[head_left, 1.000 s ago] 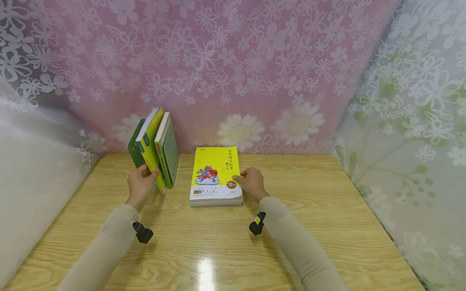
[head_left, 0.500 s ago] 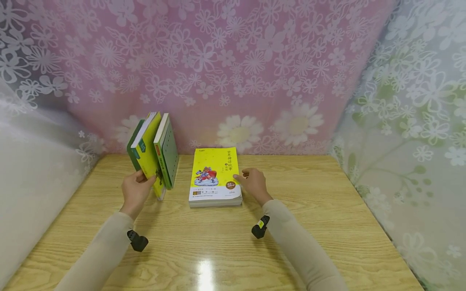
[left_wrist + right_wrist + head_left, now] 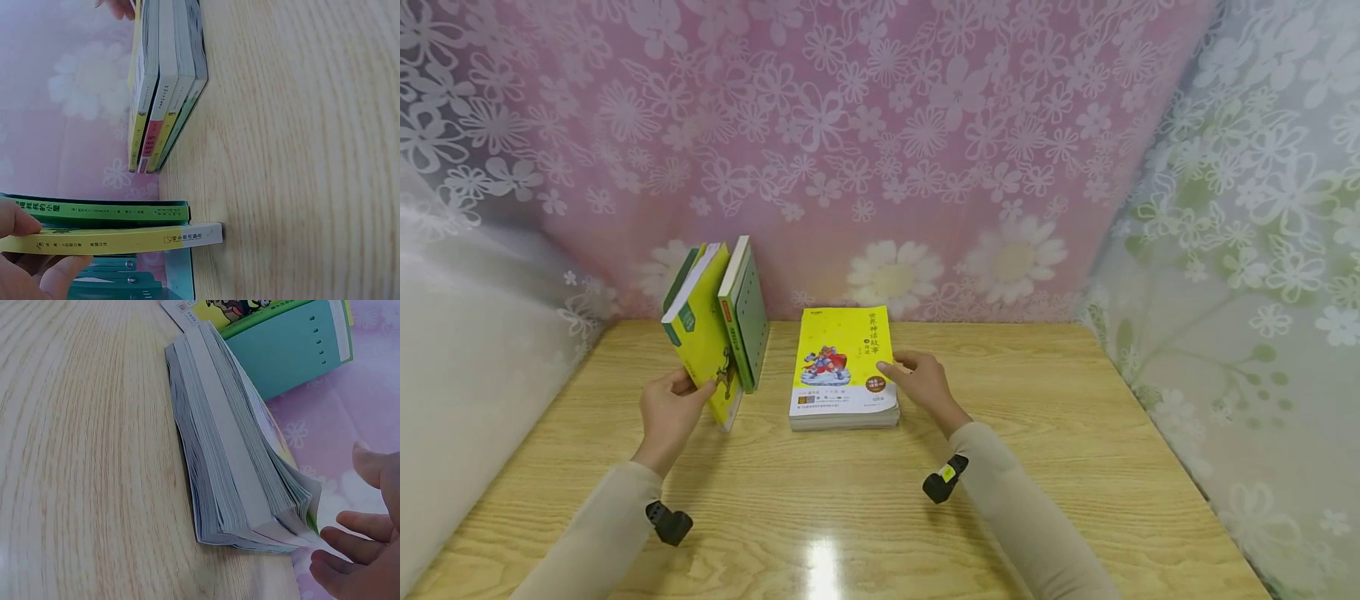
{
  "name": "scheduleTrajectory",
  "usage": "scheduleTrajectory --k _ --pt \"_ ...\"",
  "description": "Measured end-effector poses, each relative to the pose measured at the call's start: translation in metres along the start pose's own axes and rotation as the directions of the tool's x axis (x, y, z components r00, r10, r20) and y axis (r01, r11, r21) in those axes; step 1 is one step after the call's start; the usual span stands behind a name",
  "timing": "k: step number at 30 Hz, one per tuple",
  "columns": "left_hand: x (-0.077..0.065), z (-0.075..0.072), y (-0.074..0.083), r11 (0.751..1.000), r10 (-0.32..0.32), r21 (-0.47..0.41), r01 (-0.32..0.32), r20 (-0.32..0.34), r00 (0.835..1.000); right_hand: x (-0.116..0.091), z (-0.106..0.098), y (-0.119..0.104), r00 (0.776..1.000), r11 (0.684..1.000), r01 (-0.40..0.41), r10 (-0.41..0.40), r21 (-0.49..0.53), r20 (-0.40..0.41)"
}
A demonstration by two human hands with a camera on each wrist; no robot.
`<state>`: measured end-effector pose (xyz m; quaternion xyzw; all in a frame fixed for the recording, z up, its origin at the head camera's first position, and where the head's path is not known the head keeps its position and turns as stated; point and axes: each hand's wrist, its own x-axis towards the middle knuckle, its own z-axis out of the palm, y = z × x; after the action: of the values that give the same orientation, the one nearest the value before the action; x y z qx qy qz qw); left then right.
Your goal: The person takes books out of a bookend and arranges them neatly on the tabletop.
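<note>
The person's left hand point(image 3: 668, 414) reaches forward with the wrist raised, pinching the spine of a yellow book point(image 3: 694, 337) between thumb and fingers; the book stands upright, leaning a little, at the near left of a green book point(image 3: 734, 321). The right hand point(image 3: 925, 385) holds nothing, its fingers loosely extended and spread just beside the right edge of a flat book stack point(image 3: 842, 354); whether it touches the stack is unclear. Compared with a second ago, the yellow book juts farther toward the person, its top lower, while the stack lies in the same place. The stack's paperback page edges look layered, one corner curling up; the tabletop point(image 3: 820, 492) is pale, grained wood, and the pink backdrop point(image 3: 865, 167) carries white flowers.
</note>
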<state>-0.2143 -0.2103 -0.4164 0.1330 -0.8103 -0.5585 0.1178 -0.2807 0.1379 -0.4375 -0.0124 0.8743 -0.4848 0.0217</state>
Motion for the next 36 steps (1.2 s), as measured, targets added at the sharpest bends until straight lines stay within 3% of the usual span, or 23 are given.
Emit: scheduleTrajectory --k 15,29,32,36 --pt "-0.033 -0.019 0.003 0.999 0.044 0.02 -0.046 0.052 0.998 -0.006 -0.001 0.0 0.997 0.995 0.074 -0.071 0.063 -0.039" --pt "-0.055 -0.04 0.015 0.996 0.089 0.018 -0.091 0.101 0.991 -0.017 0.004 -0.007 0.993 0.975 0.109 -0.115 0.196 0.021" --pt "-0.058 -0.044 0.016 0.997 0.078 -0.026 -0.076 0.107 0.991 -0.018 0.006 -0.006 0.992 0.97 0.105 -0.117 0.221 0.04" --pt "-0.062 -0.048 0.02 0.988 0.047 -0.155 -0.027 0.132 0.99 -0.018 0.011 -0.005 0.987 0.955 0.117 -0.143 0.272 0.077"
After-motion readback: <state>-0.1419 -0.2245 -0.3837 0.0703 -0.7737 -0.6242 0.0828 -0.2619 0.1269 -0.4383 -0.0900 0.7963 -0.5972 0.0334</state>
